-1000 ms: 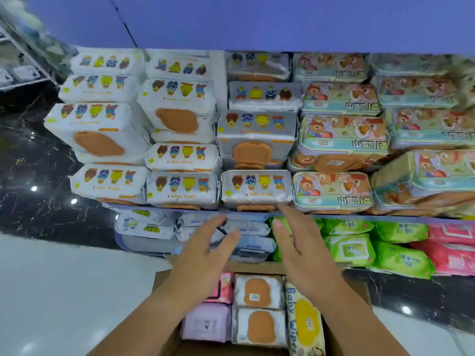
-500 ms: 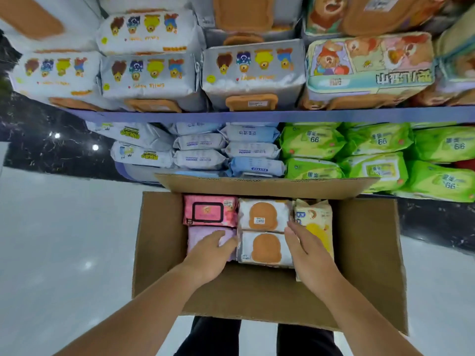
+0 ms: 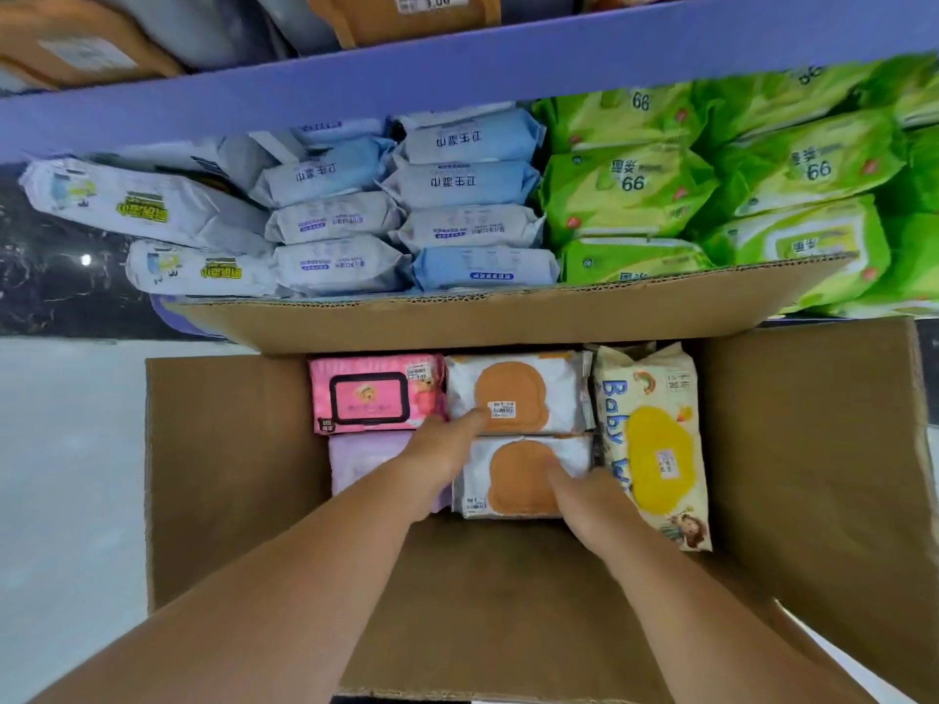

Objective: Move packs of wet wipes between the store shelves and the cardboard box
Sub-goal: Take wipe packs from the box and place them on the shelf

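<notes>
An open cardboard box [image 3: 228, 475] stands below the shelves. Inside lie a pink pack [image 3: 376, 396], a lilac pack [image 3: 363, 462], a far white pack with an orange lid [image 3: 518, 388], a near white pack of the same kind [image 3: 508, 480] and a cream "Baby Wipes" pack [image 3: 655, 449]. My left hand [image 3: 439, 452] grips the near white pack's left end, with one finger stretched onto the far white pack. My right hand [image 3: 584, 497] holds its right end, thumb on the orange lid, fingers tucked down beside the cream pack.
Right behind the box, the lower shelf holds white and pale blue packs [image 3: 335, 221] on the left and green packs [image 3: 630, 190] on the right. A purple shelf edge [image 3: 457, 78] runs above them. The box's flaps stand open on the far side [image 3: 457, 317] and the right side [image 3: 813, 449]. Pale floor [image 3: 66, 475] lies left.
My view dropped from the upper shelf to the box. Both hands came down from the shelf into the box and closed in on the near white pack from either side.
</notes>
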